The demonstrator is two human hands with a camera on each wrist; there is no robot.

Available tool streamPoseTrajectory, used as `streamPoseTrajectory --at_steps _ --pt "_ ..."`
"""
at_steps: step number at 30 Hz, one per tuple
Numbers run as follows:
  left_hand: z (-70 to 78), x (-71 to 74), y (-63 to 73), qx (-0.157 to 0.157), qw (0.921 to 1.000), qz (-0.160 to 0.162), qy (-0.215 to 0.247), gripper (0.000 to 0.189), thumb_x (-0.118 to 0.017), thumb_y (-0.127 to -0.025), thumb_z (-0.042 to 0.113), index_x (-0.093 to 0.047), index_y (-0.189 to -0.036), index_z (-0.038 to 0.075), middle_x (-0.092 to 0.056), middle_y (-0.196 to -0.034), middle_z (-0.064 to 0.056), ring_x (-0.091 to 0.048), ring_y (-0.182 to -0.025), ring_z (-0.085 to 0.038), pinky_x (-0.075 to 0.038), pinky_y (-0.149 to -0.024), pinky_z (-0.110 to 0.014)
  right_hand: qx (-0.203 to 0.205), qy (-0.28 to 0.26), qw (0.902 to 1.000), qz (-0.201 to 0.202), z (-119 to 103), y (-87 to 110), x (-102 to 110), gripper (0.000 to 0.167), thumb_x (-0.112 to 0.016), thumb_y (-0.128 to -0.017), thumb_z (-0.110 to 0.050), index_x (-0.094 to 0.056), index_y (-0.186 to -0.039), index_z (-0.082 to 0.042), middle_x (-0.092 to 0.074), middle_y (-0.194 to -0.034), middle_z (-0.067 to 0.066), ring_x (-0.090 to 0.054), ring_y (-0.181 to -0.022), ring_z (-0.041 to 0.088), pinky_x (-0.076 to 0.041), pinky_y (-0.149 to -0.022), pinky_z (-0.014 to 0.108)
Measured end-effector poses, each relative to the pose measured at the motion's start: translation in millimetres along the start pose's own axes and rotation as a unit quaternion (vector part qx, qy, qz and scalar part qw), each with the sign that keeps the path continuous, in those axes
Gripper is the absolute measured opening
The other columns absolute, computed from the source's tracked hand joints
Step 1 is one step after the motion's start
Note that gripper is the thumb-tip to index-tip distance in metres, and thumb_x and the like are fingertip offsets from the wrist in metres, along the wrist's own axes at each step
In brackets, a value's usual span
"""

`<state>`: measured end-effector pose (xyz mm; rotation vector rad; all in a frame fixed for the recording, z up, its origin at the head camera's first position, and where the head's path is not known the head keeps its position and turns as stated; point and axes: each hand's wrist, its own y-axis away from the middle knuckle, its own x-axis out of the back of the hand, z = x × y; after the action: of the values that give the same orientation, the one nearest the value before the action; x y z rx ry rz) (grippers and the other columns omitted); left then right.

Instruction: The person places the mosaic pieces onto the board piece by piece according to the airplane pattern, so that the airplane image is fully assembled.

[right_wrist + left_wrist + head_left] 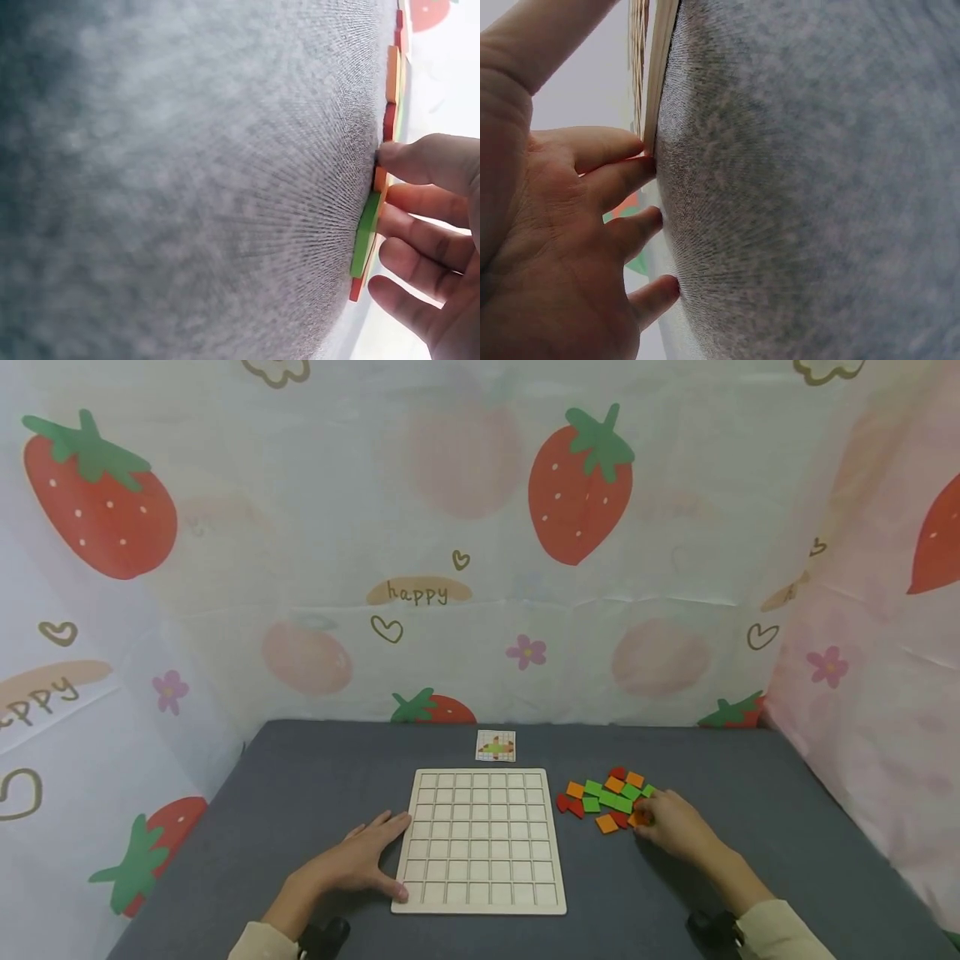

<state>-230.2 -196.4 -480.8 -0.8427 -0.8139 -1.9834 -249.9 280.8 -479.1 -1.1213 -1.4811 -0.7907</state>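
Note:
A pale wooden grid board (480,842) lies flat on the dark grey table. My left hand (358,858) rests at its left edge, thumb near the lower corner and fingers spread further up; in the left wrist view, fingertips touch the board's side (658,75). On the right, my right hand (678,828) reaches into a loose cluster of red, orange and green tiles. Its thumb and index finger pinch an orange tile (380,179), which still lies low among the others. Close by the fingers is a green tile (365,234). The hand partly hides the cluster's right end.
Behind the board lies a small card (496,746) printed with a coloured pattern on a grid. Between board and right hand are loose pieces, among them an orange tile (607,823) and a red piece (576,808). A strawberry-print curtain (465,543) encloses the table (337,777).

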Motion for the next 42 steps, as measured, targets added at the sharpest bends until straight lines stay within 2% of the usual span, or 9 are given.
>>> streamPoseTrajectory --at_steps 7,11,18,22,27,31,37,42 --pt "-0.6 -0.5 0.2 -0.004 1.0000 -0.004 0.004 0.114 -0.086 -0.065 0.046 -0.028 -0.152 0.001 -0.030 -0.158 -0.021 -0.017 -0.148 -0.045 -0.014 -0.112 -0.069 -0.022 -0.050 0.9984 -0.015 1 3.7 3 0.026 -0.077 -0.081 -0.014 -0.073 -0.102 0.000 -0.068 -0.091 0.006 -0.058 -0.084 0.023 -0.050 -0.071 0.041" --pt "-1.7 1.8 -1.2 0.001 1.0000 -0.001 0.009 0.110 -0.086 -0.066 0.045 -0.031 -0.152 0.002 -0.031 -0.157 -0.020 -0.017 -0.148 -0.044 -0.016 -0.113 -0.068 -0.027 -0.071 0.9971 -0.008 -1 4.8 6 0.028 -0.076 -0.082 -0.015 -0.073 -0.106 0.000 -0.068 -0.091 0.006 -0.058 -0.084 0.022 -0.050 -0.070 0.040" --pt "-2.4 2.8 -1.9 0.000 0.9999 -0.005 0.014 0.108 -0.085 -0.066 0.044 -0.033 -0.151 0.002 -0.032 -0.157 -0.018 -0.017 -0.149 -0.043 -0.014 -0.113 -0.068 -0.028 -0.098 0.9948 0.002 -8 3.5 5 0.029 -0.075 -0.083 -0.017 -0.072 -0.108 -0.001 -0.070 -0.098 0.008 -0.061 -0.091 0.026 -0.052 -0.077 0.045" --pt "-0.8 2.4 -2.2 0.005 0.9999 -0.007 0.011 0.107 -0.085 -0.066 0.043 -0.033 -0.151 0.003 -0.032 -0.158 -0.017 -0.017 -0.149 -0.042 -0.013 -0.114 -0.067 -0.030 -0.099 0.9946 0.005 -14 0.2 5 0.031 -0.075 -0.084 -0.017 -0.072 -0.110 -0.001 -0.069 -0.096 0.006 -0.060 -0.088 0.023 -0.051 -0.074 0.042" --pt "1.4 2.8 -2.0 0.012 0.9999 -0.008 -0.001 0.107 -0.085 -0.066 0.043 -0.034 -0.151 0.003 -0.032 -0.158 -0.016 -0.017 -0.149 -0.042 -0.014 -0.114 -0.066 -0.020 -0.110 0.9937 0.015 -21 -2.5 4 0.030 -0.074 -0.084 -0.016 -0.072 -0.110 -0.001 -0.062 -0.090 0.003 -0.051 -0.078 0.014 -0.043 -0.067 0.032" --pt "2.4 3.4 -1.6 0.008 0.9999 -0.005 -0.009 0.107 -0.086 -0.066 0.042 -0.034 -0.150 0.001 -0.034 -0.157 -0.017 -0.018 -0.148 -0.043 -0.015 -0.113 -0.067 -0.014 -0.119 0.9924 0.028 -26 -4.9 3 0.028 -0.074 -0.083 -0.014 -0.072 -0.108 -0.002 -0.060 -0.086 0.002 -0.047 -0.075 0.013 -0.039 -0.064 0.028" --pt "2.2 4.0 -2.4 0.006 0.9999 -0.001 -0.010 0.107 -0.085 -0.066 0.044 -0.035 -0.150 0.002 -0.035 -0.156 -0.017 -0.020 -0.148 -0.043 -0.017 -0.113 -0.067 -0.003 -0.134 0.9906 0.027 -35 -11.1 1 0.026 -0.074 -0.083 -0.011 -0.072 -0.107 -0.001 -0.063 -0.091 0.005 -0.053 -0.079 0.013 -0.046 -0.067 0.029" --pt "0.1 4.7 -1.5 0.000 0.9999 -0.011 -0.002 0.106 -0.085 -0.067 0.044 -0.034 -0.150 0.002 -0.034 -0.156 -0.018 -0.019 -0.148 -0.045 -0.018 -0.111 -0.069 0.013 -0.144 0.9891 0.027 -42 -16.6 -1 0.026 -0.074 -0.083 -0.011 -0.072 -0.107 0.000 -0.061 -0.089 0.004 -0.051 -0.077 0.012 -0.046 -0.065 0.026"
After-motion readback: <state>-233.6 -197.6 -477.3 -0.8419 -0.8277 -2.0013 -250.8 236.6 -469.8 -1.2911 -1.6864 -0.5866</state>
